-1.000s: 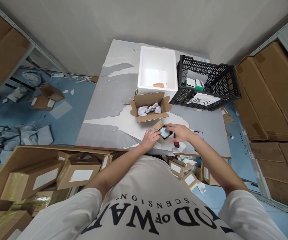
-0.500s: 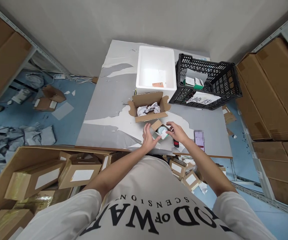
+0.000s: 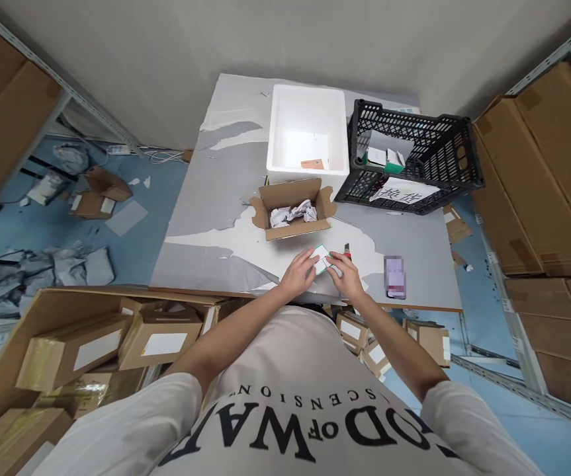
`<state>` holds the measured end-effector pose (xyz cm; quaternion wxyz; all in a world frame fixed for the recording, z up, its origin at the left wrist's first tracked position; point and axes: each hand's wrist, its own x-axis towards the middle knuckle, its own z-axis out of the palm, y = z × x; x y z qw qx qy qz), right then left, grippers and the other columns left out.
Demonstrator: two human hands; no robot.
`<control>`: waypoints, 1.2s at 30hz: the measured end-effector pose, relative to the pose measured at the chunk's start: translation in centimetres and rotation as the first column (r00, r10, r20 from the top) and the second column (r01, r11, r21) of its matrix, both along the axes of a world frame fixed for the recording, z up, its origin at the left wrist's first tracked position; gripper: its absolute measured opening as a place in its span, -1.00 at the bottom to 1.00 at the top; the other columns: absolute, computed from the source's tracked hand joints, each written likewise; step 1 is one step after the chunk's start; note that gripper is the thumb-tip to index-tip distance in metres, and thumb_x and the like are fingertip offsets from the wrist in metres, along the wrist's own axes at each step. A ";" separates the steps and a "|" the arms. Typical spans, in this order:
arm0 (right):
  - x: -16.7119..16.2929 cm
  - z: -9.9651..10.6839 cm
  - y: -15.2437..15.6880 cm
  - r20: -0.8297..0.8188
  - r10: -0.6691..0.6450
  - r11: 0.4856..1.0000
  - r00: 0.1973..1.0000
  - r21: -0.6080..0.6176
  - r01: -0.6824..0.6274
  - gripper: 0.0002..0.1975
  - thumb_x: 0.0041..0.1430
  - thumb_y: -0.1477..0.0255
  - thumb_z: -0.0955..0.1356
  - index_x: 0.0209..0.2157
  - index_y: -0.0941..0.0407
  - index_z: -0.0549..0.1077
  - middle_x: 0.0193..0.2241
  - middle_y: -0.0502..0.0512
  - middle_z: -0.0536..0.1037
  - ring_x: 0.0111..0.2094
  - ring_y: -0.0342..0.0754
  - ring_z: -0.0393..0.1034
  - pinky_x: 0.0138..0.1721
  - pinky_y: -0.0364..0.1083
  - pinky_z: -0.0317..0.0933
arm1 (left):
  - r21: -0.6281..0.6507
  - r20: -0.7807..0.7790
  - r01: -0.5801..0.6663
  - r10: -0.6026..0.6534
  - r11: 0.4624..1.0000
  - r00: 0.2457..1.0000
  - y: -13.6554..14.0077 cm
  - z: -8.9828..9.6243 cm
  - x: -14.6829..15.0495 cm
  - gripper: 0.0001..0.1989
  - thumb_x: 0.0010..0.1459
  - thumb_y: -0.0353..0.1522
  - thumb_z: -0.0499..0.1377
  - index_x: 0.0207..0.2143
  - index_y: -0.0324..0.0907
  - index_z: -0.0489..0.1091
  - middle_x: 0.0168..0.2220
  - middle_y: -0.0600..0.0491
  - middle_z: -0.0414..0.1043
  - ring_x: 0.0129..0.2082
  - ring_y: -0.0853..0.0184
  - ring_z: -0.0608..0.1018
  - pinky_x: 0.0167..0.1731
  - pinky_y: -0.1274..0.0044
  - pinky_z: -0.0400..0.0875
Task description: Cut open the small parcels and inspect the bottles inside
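A small white box with green edges point(image 3: 321, 260) sits at the table's front, its top closed over. My left hand point(image 3: 299, 272) grips its left side with fingers bent onto the top edge. On the opposite side my right hand point(image 3: 345, 272) has its fingers pressed to the box's right part. Whatever the box contains is hidden now. Just behind my right hand lies a red and black box cutter point(image 3: 347, 251), partly covered by the hand. Beyond both hands stands an open brown carton point(image 3: 292, 233) with crumpled paper point(image 3: 292, 213) inside.
A white foam box point(image 3: 271, 132) and a black plastic crate point(image 3: 456, 158) stand at the table's back. A phone point(image 3: 395, 276) lies on the right. Left of my body, a large carton point(image 3: 49, 294) holds several packed boxes. Shelves with big cartons point(image 3: 518, 172) flank the table.
The small box's flaps were up, showing a round tin inside; now the top is shut over it. Both hands have come closer together on the box.
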<state>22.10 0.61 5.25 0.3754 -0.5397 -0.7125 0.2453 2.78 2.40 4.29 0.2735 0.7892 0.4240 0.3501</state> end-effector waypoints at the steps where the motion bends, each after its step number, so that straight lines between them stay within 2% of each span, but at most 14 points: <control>1: -0.5 -0.4 -0.4 -0.008 -0.042 0.999 0.999 0.008 0.042 -0.71 0.23 0.31 0.28 -0.07 0.03 0.50 0.01 0.20 0.45 0.02 0.06 0.39 0.09 0.11 0.30 | 0.023 -0.029 0.014 -0.014 1.000 0.999 0.1 -0.1 0.0 -0.65 0.26 -0.31 0.03 0.07 -0.19 0.31 0.22 -0.18 0.21 0.25 0.13 0.25 0.16 0.16 0.25; 4: -1.7 -1.0 -1.5 -0.020 -0.126 0.992 0.992 0.015 0.126 -0.72 0.24 0.31 0.27 -0.07 0.03 0.49 0.01 0.21 0.43 0.04 0.07 0.37 0.09 0.13 0.29 | 0.070 -0.092 0.085 -0.078 0.994 0.993 0.4 -0.7 -0.2 -0.56 0.20 -0.20 0.13 0.07 -0.22 0.30 0.23 -0.22 0.17 0.28 0.05 0.17 0.17 0.11 0.22; 7: -1.3 -0.6 -1.5 -0.009 -0.071 0.997 0.997 0.017 0.071 -0.73 0.22 0.31 0.29 -0.09 0.07 0.47 0.10 0.26 0.34 0.12 0.12 0.29 0.12 0.18 0.24 | 0.080 -0.119 0.166 -0.156 0.983 0.981 0.8 -1.2 -0.6 -0.54 0.19 -0.15 0.14 0.06 -0.19 0.30 0.23 -0.22 0.17 0.27 0.06 0.19 0.16 0.10 0.23; 10: 0.3 0.7 -0.3 0.079 0.170 0.985 0.982 -0.001 -0.170 -0.67 0.16 0.27 0.35 -0.06 0.09 0.42 0.26 0.27 0.13 0.28 0.18 0.05 0.15 0.20 0.18 | 0.064 -0.125 0.260 -0.251 0.964 0.960 1.2 -1.2 -1.1 -0.56 0.22 -0.16 0.11 0.08 -0.18 0.27 0.25 -0.22 0.14 0.29 0.07 0.17 0.18 0.10 0.20; 12: 1.2 1.4 0.7 0.190 0.366 0.930 0.911 -0.045 -0.364 -0.53 0.15 0.25 0.37 0.07 0.10 0.34 0.33 0.28 -0.03 0.34 0.19 -0.13 0.18 0.19 0.14 | 0.031 -0.130 0.335 -0.329 0.942 0.935 1.6 -0.9 -1.4 -0.53 0.23 -0.17 0.09 0.12 -0.17 0.22 0.28 -0.23 0.07 0.33 0.05 0.08 0.21 0.08 0.14; 14: 1.4 1.8 1.4 0.319 0.476 0.876 0.820 -0.081 -0.476 -0.43 0.17 0.29 0.36 0.19 0.09 0.21 0.35 0.29 -0.11 0.35 0.21 -0.22 0.20 0.22 0.09 | -0.022 -0.114 0.377 -0.377 0.926 0.919 1.9 -0.5 -1.7 -0.47 0.24 -0.18 0.08 0.20 -0.17 0.09 0.33 -0.25 -0.06 0.35 0.04 0.01 0.22 0.08 0.12; 16: 1.1 1.7 1.7 0.445 0.477 0.864 0.758 -0.079 -0.497 -0.41 0.20 0.36 0.34 0.24 0.06 0.15 0.35 0.30 -0.11 0.34 0.23 -0.20 0.19 0.26 0.07 | -0.077 -0.062 0.371 -0.375 0.926 0.925 2.1 -0.3 -1.7 -0.35 0.25 -0.19 0.07 0.27 -0.18 -0.12 0.36 -0.30 -0.26 0.34 0.02 0.00 0.18 0.10 0.19; 20: 0.4 1.2 1.9 0.592 0.426 0.867 0.684 -0.050 -0.496 -0.51 0.22 0.34 0.31 0.19 -0.04 0.25 0.29 0.29 0.05 0.24 0.26 0.02 0.10 0.25 0.17 | -0.111 -0.002 0.358 -0.361 0.927 0.933 1.8 0.1 -1.7 -0.05 0.19 -0.21 0.14 0.31 -0.24 -0.53 0.35 -0.37 -0.61 0.35 -0.04 -0.08 0.17 0.12 0.20; 23: 0.6 1.7 2.8 0.608 0.419 0.863 0.674 -0.037 -0.504 -0.57 0.25 0.32 0.28 0.15 -0.03 0.31 0.21 0.30 0.19 0.15 0.22 0.12 0.05 0.22 0.21 | -0.078 -0.019 0.340 -0.343 0.937 0.939 1.8 0.9 -1.9 0.12 0.07 -0.21 0.23 0.31 -0.27 -0.62 0.35 -0.36 -0.66 0.36 -0.07 -0.21 0.22 0.09 0.09; 25: 1.3 2.8 4.0 0.592 0.402 0.872 0.698 -0.015 -0.490 -0.60 0.25 0.32 0.27 0.12 0.00 0.35 0.16 0.29 0.24 0.11 0.21 0.15 0.05 0.22 0.21 | -0.049 -0.041 0.280 -0.283 0.959 0.958 2.0 1.8 -2.5 0.13 0.05 -0.19 0.24 0.32 -0.25 -0.59 0.36 -0.33 -0.58 0.36 -0.05 -0.20 0.24 0.10 0.05; 29: 5.1 8.3 6.8 0.549 0.223 0.940 0.806 0.098 -0.326 -0.60 0.22 0.25 0.28 0.08 -0.03 0.39 0.14 0.24 0.25 0.12 0.22 0.15 0.08 0.25 0.15 | 0.068 -0.169 0.126 -0.113 0.990 0.979 3.3 3.6 -4.6 -0.03 0.09 -0.13 0.20 0.34 -0.25 -0.32 0.36 -0.31 -0.23 0.36 0.00 -0.06 0.25 0.10 0.00; 32: 10.0 14.6 9.6 0.531 -0.182 0.963 0.828 0.267 0.041 -0.52 0.23 0.17 0.24 0.15 0.01 0.31 0.16 0.27 0.21 0.16 0.26 0.11 0.06 0.31 0.09 | 0.133 -0.311 -0.076 0.114 0.988 0.944 4.6 4.0 -6.1 -0.22 0.13 -0.16 0.16 0.30 -0.27 -0.07 0.33 -0.32 -0.08 0.35 -0.05 -0.05 0.24 0.00 -0.13; 34: 13.7 18.4 12.4 0.448 -0.484 0.856 0.752 0.422 0.300 -0.44 0.26 0.17 0.18 0.23 0.08 0.18 0.14 0.32 0.18 0.15 0.23 0.10 0.06 0.29 0.06 | 0.122 -0.410 -0.209 0.241 0.970 0.880 5.3 3.7 -6.5 -0.29 0.15 -0.21 0.13 0.28 -0.29 0.01 0.33 -0.33 -0.09 0.35 -0.10 -0.09 0.22 -0.07 -0.22; 36: 17.3 20.9 16.0 0.317 -0.684 0.694 0.657 0.562 0.451 -0.41 0.26 0.19 0.21 0.24 0.15 0.16 0.10 0.35 0.18 0.12 0.19 0.11 0.07 0.22 0.02 | 0.095 -0.486 -0.269 0.281 0.958 0.827 5.8 3.2 -6.4 -0.31 0.15 -0.24 0.13 0.28 -0.28 0.03 0.34 -0.31 -0.11 0.35 -0.12 -0.12 0.19 -0.11 -0.28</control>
